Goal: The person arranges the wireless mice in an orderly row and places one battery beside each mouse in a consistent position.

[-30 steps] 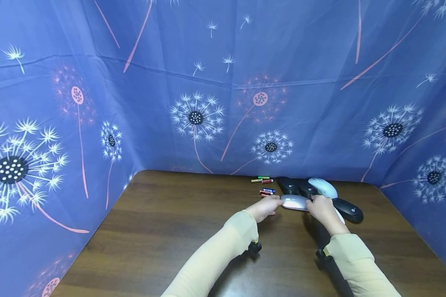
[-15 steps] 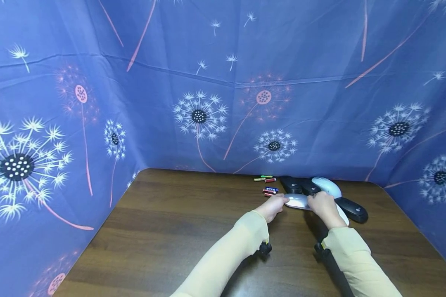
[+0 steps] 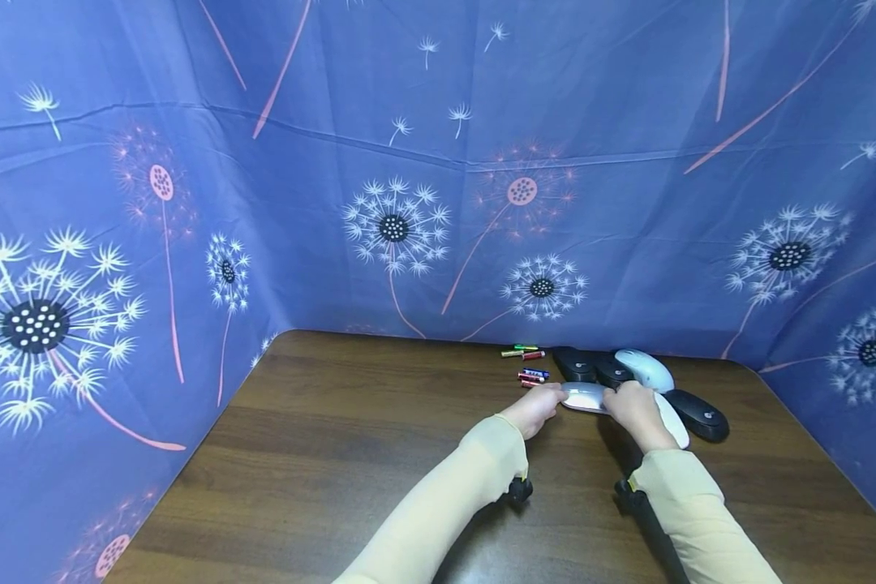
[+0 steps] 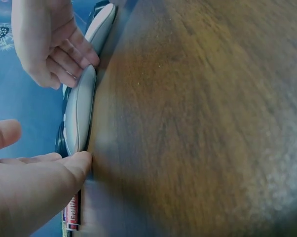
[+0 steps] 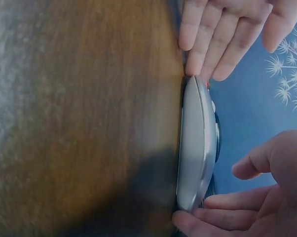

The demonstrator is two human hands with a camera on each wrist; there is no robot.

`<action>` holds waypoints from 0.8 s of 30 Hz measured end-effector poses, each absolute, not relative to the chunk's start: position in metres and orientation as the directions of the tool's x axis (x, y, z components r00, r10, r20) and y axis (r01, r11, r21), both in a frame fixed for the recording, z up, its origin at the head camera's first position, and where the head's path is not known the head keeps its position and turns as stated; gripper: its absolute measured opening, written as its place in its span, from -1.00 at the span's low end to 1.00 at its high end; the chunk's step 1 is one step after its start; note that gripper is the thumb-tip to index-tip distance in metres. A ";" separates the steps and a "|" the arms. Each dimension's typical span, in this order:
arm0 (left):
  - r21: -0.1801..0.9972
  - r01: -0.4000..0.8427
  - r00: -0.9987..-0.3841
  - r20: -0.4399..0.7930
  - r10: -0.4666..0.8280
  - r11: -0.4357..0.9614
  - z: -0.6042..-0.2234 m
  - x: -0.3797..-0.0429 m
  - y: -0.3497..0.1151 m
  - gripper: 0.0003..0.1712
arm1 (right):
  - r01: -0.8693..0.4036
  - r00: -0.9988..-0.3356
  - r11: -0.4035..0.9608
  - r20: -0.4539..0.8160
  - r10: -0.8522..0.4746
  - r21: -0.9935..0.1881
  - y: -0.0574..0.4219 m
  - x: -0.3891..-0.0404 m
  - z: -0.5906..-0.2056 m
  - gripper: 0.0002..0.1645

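Observation:
A silver computer mouse point(image 3: 585, 397) lies on the wooden table point(image 3: 380, 438), between my two hands. My left hand point(image 3: 538, 410) is at its left end; in the left wrist view its extended fingers point(image 4: 72, 165) meet that end low down near the table. At the opposite end is my right hand point(image 3: 633, 410). The right wrist view shows that hand with fingers point(image 5: 227, 217) reaching the mouse's tip point(image 5: 195, 143), thumb held apart. Neither hand curls around the mouse. Just right of the right hand, partly hidden by it, lies a white mouse point(image 3: 672, 420).
Behind the silver mouse sit two black mice point(image 3: 575, 365) and a pale blue mouse point(image 3: 646, 371). Another black mouse point(image 3: 698, 415) lies to the right. Several small batteries point(image 3: 533, 376) lie left of the mice, in two groups. A blue dandelion-print cloth point(image 3: 409, 162) hangs around the table.
The head view has shifted slightly, so everything appears a little further right. My left hand has edged slightly right at the mouse's end; the right hand stays at the other end.

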State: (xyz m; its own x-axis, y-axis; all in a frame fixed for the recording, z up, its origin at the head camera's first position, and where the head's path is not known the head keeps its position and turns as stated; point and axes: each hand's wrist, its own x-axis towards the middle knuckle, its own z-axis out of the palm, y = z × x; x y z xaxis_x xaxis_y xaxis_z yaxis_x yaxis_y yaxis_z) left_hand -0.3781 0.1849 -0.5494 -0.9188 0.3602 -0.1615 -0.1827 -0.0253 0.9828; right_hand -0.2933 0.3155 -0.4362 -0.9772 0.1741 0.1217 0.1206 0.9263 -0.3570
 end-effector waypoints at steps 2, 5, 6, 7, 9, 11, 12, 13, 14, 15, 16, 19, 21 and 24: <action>0.977 -0.213 -0.915 -0.188 0.357 -0.031 -0.539 -0.370 0.181 -0.44 | 0.113 -0.977 0.928 0.130 0.168 -0.354 0.317 -0.293 -0.436 -0.57; 0.982 -0.190 -0.914 -0.172 0.368 -0.014 -0.520 -0.354 0.171 -0.43 | 0.119 -0.978 0.924 0.117 0.171 -0.363 0.318 -0.291 -0.435 -0.57; 0.983 -0.184 -0.912 -0.172 0.372 0.003 -0.512 -0.346 0.166 -0.43 | 0.121 -0.979 0.922 0.111 0.172 -0.367 0.319 -0.290 -0.435 -0.57; 0.985 -0.171 -0.911 -0.166 0.378 0.020 -0.503 -0.339 0.162 -0.43 | 0.129 -0.979 0.919 0.101 0.178 -0.372 0.319 -0.289 -0.434 -0.56; 0.988 -0.140 -0.909 -0.155 0.387 0.067 -0.487 -0.325 0.154 -0.42 | 0.140 -0.980 0.916 0.081 0.183 -0.377 0.320 -0.287 -0.434 -0.57; 0.982 -0.152 -0.908 -0.183 0.376 0.112 -0.467 -0.310 0.150 -0.44 | 0.144 -0.981 0.915 0.064 0.181 -0.377 0.320 -0.284 -0.432 -0.58; 0.983 -0.139 -0.913 -0.176 0.369 0.123 -0.463 -0.307 0.149 -0.46 | 0.142 -0.982 0.917 0.062 0.177 -0.373 0.320 -0.283 -0.432 -0.58; 0.982 -0.127 -0.916 -0.169 0.365 0.136 -0.460 -0.304 0.148 -0.46 | 0.141 -0.983 0.917 0.058 0.174 -0.373 0.321 -0.283 -0.431 -0.59; 0.981 -0.123 -0.917 -0.171 0.359 0.153 -0.457 -0.301 0.148 -0.47 | 0.142 -0.983 0.915 0.052 0.174 -0.377 0.321 -0.282 -0.430 -0.60; 0.979 -0.122 -0.921 -0.172 0.349 0.162 -0.456 -0.300 0.148 -0.47 | 0.145 -0.984 0.912 0.042 0.174 -0.383 0.321 -0.281 -0.429 -0.61; 0.978 -0.116 -0.925 -0.169 0.342 0.171 -0.455 -0.299 0.148 -0.48 | 0.144 -0.985 0.911 0.037 0.171 -0.387 0.321 -0.280 -0.428 -0.61; 0.975 -0.099 -0.932 -0.161 0.325 0.198 -0.454 -0.296 0.149 -0.46 | 0.146 -0.985 0.900 0.024 0.171 -0.412 0.321 -0.278 -0.425 -0.63; 0.976 -0.085 -0.938 -0.146 0.315 0.200 -0.455 -0.296 0.150 -0.47 | 0.142 -0.986 0.897 0.017 0.164 -0.419 0.322 -0.277 -0.422 -0.64; 0.981 -0.068 -0.945 -0.122 0.303 0.183 -0.455 -0.295 0.149 -0.47 | 0.143 -0.988 0.898 -0.003 0.156 -0.415 0.322 -0.276 -0.417 -0.61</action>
